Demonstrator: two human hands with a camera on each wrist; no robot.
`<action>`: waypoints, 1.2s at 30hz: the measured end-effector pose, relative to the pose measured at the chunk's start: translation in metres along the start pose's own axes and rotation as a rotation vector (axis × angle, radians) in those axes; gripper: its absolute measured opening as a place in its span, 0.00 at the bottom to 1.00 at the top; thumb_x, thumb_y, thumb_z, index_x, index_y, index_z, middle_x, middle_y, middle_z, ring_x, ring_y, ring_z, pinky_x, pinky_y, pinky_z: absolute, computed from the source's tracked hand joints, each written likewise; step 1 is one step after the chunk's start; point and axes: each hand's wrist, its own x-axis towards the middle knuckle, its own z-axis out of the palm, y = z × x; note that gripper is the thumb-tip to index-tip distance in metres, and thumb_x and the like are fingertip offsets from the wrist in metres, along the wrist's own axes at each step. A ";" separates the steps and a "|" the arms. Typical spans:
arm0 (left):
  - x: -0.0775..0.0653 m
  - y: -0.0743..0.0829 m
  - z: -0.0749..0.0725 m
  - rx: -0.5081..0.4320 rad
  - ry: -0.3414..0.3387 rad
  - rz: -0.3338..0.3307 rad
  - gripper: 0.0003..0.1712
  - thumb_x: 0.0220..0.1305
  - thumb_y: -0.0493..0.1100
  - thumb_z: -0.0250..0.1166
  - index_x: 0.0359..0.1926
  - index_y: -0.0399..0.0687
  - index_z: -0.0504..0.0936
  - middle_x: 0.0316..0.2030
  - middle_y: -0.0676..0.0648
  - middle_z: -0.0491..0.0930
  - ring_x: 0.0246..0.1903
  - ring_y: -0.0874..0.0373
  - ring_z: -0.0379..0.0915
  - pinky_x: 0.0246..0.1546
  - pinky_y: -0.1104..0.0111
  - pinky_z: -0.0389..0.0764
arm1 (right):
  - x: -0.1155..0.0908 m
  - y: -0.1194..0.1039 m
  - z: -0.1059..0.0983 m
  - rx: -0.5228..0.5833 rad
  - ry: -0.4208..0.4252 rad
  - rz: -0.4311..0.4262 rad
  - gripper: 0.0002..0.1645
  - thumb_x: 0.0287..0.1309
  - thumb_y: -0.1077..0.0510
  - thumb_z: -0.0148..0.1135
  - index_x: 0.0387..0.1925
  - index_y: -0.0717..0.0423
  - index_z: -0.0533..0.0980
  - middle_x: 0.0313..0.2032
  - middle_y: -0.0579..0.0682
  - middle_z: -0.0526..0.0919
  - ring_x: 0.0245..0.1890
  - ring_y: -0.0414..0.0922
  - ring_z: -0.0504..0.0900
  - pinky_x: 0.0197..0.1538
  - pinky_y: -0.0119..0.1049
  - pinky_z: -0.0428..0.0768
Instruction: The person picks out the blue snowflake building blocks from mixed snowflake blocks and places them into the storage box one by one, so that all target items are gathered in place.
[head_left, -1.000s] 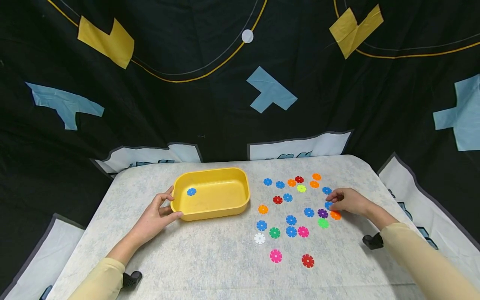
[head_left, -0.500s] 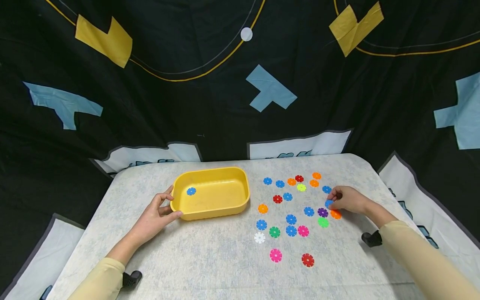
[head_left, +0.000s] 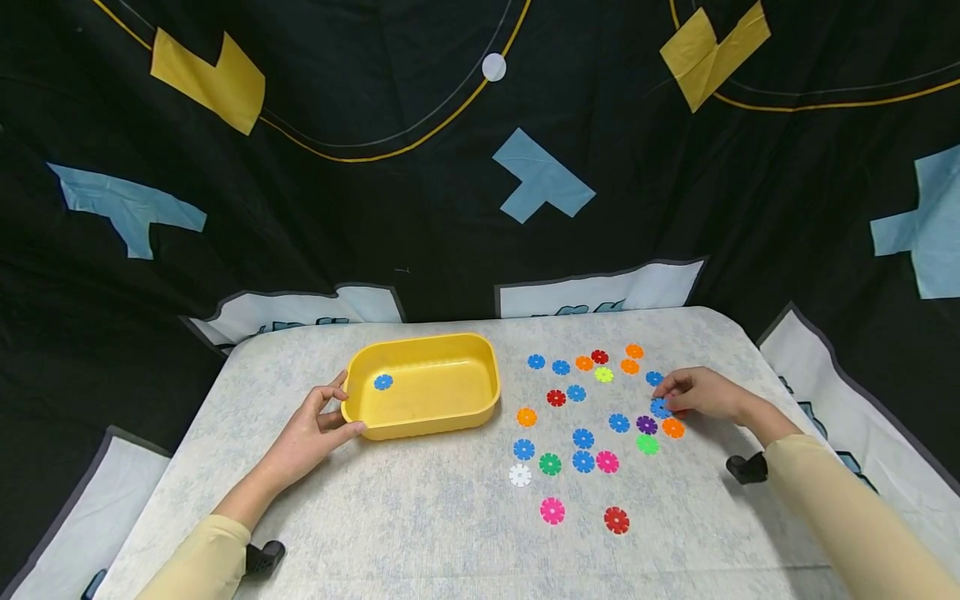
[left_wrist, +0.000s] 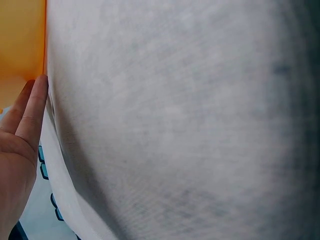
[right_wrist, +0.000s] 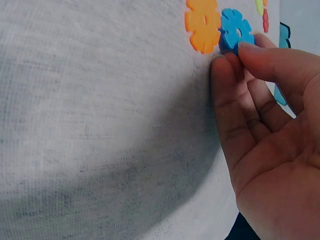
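My left hand grips the left end of a yellow plastic tray, its thumb by the front corner and its fingers along the left side. In the left wrist view, two fingers lie against the tray's wall. One blue snowflake disc lies inside the tray. On the right, my right hand pinches another blue snowflake disc between thumb and fingers, close over the cloth. An orange disc lies right beside it, with purple and light green discs near.
Several more discs in mixed colours are spread across the right half of the cloth-covered table, including a white disc and a red disc nearer the front. A black curtain hangs behind the table.
My right hand has shifted slightly up and right, and more of the blue disc at its fingertips now shows. The left hand and the tray stay in place.
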 end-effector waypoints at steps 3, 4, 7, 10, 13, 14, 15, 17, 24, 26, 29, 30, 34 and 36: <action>-0.001 0.000 0.000 0.004 0.002 0.000 0.37 0.66 0.57 0.71 0.60 0.42 0.61 0.81 0.56 0.43 0.65 0.42 0.73 0.51 0.80 0.73 | -0.001 0.000 -0.003 0.001 -0.014 -0.006 0.14 0.69 0.62 0.63 0.53 0.65 0.80 0.40 0.56 0.81 0.40 0.50 0.77 0.44 0.37 0.82; -0.001 0.000 0.000 0.005 0.002 -0.001 0.37 0.66 0.57 0.71 0.60 0.42 0.61 0.81 0.56 0.43 0.65 0.42 0.73 0.51 0.80 0.73 | 0.000 0.001 -0.004 0.001 -0.018 -0.005 0.14 0.69 0.62 0.63 0.53 0.65 0.80 0.40 0.56 0.81 0.40 0.50 0.77 0.44 0.37 0.82; -0.001 0.000 0.000 0.002 0.004 -0.003 0.36 0.67 0.56 0.71 0.60 0.43 0.61 0.81 0.56 0.43 0.64 0.42 0.73 0.51 0.79 0.74 | -0.001 0.000 -0.006 0.004 -0.030 0.008 0.15 0.69 0.62 0.63 0.53 0.65 0.80 0.40 0.56 0.81 0.40 0.50 0.77 0.44 0.38 0.81; -0.001 0.000 0.001 -0.004 0.012 -0.004 0.36 0.66 0.55 0.71 0.60 0.42 0.61 0.81 0.54 0.44 0.64 0.41 0.73 0.50 0.79 0.76 | 0.000 -0.001 -0.008 0.008 -0.034 0.022 0.15 0.69 0.62 0.63 0.53 0.65 0.81 0.39 0.55 0.82 0.39 0.50 0.78 0.44 0.39 0.81; 0.000 0.000 0.001 -0.007 0.018 -0.004 0.37 0.66 0.55 0.72 0.60 0.42 0.61 0.81 0.53 0.44 0.65 0.41 0.72 0.50 0.79 0.76 | 0.002 -0.003 -0.011 0.018 -0.035 0.021 0.16 0.70 0.62 0.62 0.54 0.67 0.80 0.40 0.56 0.83 0.38 0.51 0.79 0.44 0.39 0.82; 0.000 0.000 0.001 -0.006 0.020 -0.006 0.37 0.66 0.55 0.72 0.60 0.42 0.61 0.81 0.53 0.44 0.65 0.41 0.72 0.50 0.79 0.76 | 0.003 -0.005 -0.012 0.029 -0.033 0.026 0.16 0.70 0.62 0.62 0.54 0.67 0.80 0.40 0.56 0.83 0.38 0.51 0.79 0.45 0.38 0.82; 0.000 -0.001 0.001 -0.008 0.019 -0.008 0.36 0.66 0.55 0.72 0.60 0.42 0.61 0.81 0.53 0.44 0.65 0.41 0.72 0.50 0.79 0.76 | 0.004 -0.007 -0.013 0.037 -0.033 0.027 0.16 0.70 0.61 0.62 0.55 0.67 0.80 0.41 0.57 0.84 0.38 0.51 0.80 0.45 0.38 0.83; 0.000 0.000 0.001 0.000 0.020 -0.012 0.36 0.66 0.54 0.72 0.60 0.43 0.61 0.81 0.53 0.43 0.65 0.41 0.72 0.51 0.79 0.75 | 0.007 -0.012 -0.015 0.054 -0.036 0.021 0.17 0.71 0.61 0.62 0.55 0.68 0.79 0.43 0.57 0.84 0.39 0.50 0.81 0.46 0.37 0.83; 0.000 0.001 -0.001 0.007 0.016 -0.022 0.36 0.66 0.54 0.73 0.60 0.45 0.61 0.81 0.52 0.43 0.65 0.42 0.71 0.51 0.78 0.76 | 0.025 -0.046 -0.018 0.124 -0.040 -0.009 0.19 0.70 0.61 0.63 0.57 0.68 0.78 0.47 0.58 0.85 0.40 0.51 0.84 0.50 0.37 0.84; 0.000 0.002 -0.001 -0.002 0.012 -0.020 0.37 0.65 0.55 0.73 0.60 0.44 0.61 0.81 0.52 0.43 0.65 0.42 0.72 0.50 0.77 0.77 | 0.032 -0.060 -0.017 0.142 -0.045 -0.020 0.20 0.70 0.61 0.63 0.59 0.68 0.77 0.47 0.59 0.85 0.42 0.53 0.84 0.53 0.40 0.83; 0.000 0.003 -0.002 0.004 0.009 -0.018 0.38 0.64 0.57 0.73 0.60 0.44 0.62 0.81 0.53 0.44 0.65 0.43 0.73 0.51 0.77 0.77 | 0.045 -0.080 -0.012 0.155 -0.054 -0.033 0.21 0.70 0.59 0.63 0.60 0.66 0.77 0.49 0.59 0.85 0.46 0.58 0.83 0.58 0.46 0.81; 0.000 0.004 -0.002 0.006 0.007 -0.018 0.37 0.65 0.56 0.73 0.61 0.44 0.62 0.81 0.54 0.44 0.65 0.43 0.73 0.51 0.77 0.77 | 0.050 -0.088 -0.010 0.155 -0.059 -0.031 0.21 0.71 0.59 0.63 0.61 0.65 0.77 0.50 0.59 0.85 0.47 0.59 0.83 0.59 0.47 0.81; 0.001 0.005 -0.003 0.020 0.002 -0.022 0.35 0.66 0.54 0.72 0.61 0.45 0.62 0.81 0.55 0.43 0.65 0.44 0.73 0.54 0.69 0.78 | 0.070 -0.119 0.002 0.190 -0.090 -0.048 0.21 0.71 0.59 0.63 0.61 0.64 0.77 0.49 0.59 0.85 0.47 0.58 0.83 0.59 0.47 0.81; 0.001 0.006 -0.004 0.025 0.004 -0.023 0.35 0.66 0.54 0.72 0.61 0.46 0.62 0.81 0.55 0.43 0.65 0.45 0.73 0.55 0.65 0.79 | 0.080 -0.136 0.010 0.217 -0.116 -0.055 0.20 0.71 0.60 0.63 0.60 0.65 0.77 0.47 0.59 0.85 0.44 0.54 0.84 0.56 0.43 0.82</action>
